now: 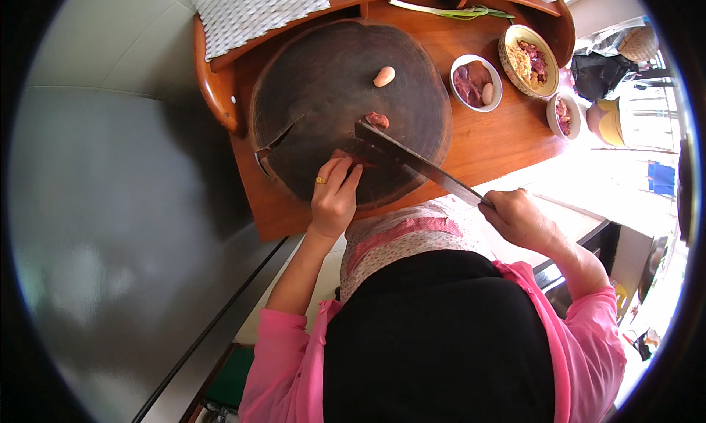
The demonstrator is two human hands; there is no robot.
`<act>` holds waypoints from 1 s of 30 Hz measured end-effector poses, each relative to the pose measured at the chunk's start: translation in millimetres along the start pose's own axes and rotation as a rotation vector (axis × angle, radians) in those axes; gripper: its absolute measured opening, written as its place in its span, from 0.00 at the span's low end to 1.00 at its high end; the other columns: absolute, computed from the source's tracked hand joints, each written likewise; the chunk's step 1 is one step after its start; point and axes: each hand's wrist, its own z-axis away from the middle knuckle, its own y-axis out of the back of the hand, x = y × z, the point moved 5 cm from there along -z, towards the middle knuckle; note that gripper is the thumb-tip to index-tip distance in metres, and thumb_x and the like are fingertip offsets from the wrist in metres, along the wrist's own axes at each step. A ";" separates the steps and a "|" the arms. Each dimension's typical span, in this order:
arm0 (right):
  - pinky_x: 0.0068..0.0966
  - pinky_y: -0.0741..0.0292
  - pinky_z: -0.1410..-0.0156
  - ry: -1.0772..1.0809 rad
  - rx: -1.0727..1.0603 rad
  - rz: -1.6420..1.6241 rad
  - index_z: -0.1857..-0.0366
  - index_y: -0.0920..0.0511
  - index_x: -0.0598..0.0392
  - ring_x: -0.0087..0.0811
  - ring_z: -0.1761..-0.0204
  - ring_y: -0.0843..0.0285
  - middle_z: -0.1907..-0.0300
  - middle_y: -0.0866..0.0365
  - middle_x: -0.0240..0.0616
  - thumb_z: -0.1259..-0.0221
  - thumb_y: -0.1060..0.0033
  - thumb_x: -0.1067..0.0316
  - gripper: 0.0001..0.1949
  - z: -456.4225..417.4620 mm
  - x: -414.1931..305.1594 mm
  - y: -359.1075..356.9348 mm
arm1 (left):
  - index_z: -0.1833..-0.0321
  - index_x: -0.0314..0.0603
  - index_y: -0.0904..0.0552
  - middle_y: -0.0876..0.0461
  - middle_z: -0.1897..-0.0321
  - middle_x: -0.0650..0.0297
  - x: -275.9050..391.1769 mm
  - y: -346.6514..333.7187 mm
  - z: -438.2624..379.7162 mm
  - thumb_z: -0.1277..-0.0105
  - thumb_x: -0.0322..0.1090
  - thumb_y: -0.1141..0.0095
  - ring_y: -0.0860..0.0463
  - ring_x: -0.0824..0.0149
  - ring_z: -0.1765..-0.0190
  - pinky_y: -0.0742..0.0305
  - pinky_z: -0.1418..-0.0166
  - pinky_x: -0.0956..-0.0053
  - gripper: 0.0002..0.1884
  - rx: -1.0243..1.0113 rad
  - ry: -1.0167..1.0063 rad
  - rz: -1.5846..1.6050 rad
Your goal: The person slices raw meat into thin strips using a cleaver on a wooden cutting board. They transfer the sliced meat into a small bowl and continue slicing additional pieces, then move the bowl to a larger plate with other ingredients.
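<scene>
My right hand [513, 216] grips the handle of a cleaver [424, 164], whose broad blade reaches over a round wooden chopping block [314, 75]. My left hand [335, 194], with a ring on one finger, presses its fingertips on a dark red piece of meat [341, 153] near the block's front. Part of that piece is hidden under the fingers. Just beyond the blade's tip lies a small reddish-brown piece of meat [377, 120]. Farther back on the block rests a pale oval piece [384, 76], perhaps organ meat. A crack [284, 136] splits the block's left side.
On the wooden table [474, 142], right of the block, stand a white bowl [453, 87] of raw meat, a larger patterned bowl [503, 53] of shredded food and a small bowl [576, 122] of meat pieces. Scallions [441, 9] lie behind. A woven white mat [265, 15] covers the back-left ledge.
</scene>
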 end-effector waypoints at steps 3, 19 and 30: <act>0.40 0.24 0.68 0.072 0.060 0.043 0.75 0.25 0.59 0.50 0.76 0.22 0.81 0.25 0.48 0.38 0.45 0.67 0.09 1.1 -17.0 -6.8 | 0.61 0.29 0.17 0.19 0.59 0.53 -4.3 0.3 3.8 0.53 0.16 0.41 0.20 0.52 0.53 0.23 0.49 0.64 0.13 0.017 -0.015 0.020; 0.40 0.24 0.71 0.185 0.031 0.226 0.71 0.27 0.61 0.47 0.78 0.21 0.80 0.24 0.45 0.41 0.47 0.70 0.06 -0.3 -42.8 -34.4 | 0.59 0.34 0.16 0.18 0.56 0.57 -15.5 -7.4 16.7 0.49 0.17 0.42 0.20 0.52 0.51 0.26 0.48 0.62 0.13 -0.017 -0.037 0.055; 0.38 0.27 0.70 -0.098 -0.013 0.088 0.73 0.25 0.61 0.47 0.80 0.25 0.83 0.25 0.48 0.35 0.47 0.66 0.11 -4.8 -12.6 -30.9 | 0.65 0.30 0.16 0.18 0.61 0.54 -12.2 -0.3 2.5 0.52 0.16 0.39 0.19 0.52 0.55 0.23 0.49 0.62 0.10 0.006 -0.034 0.112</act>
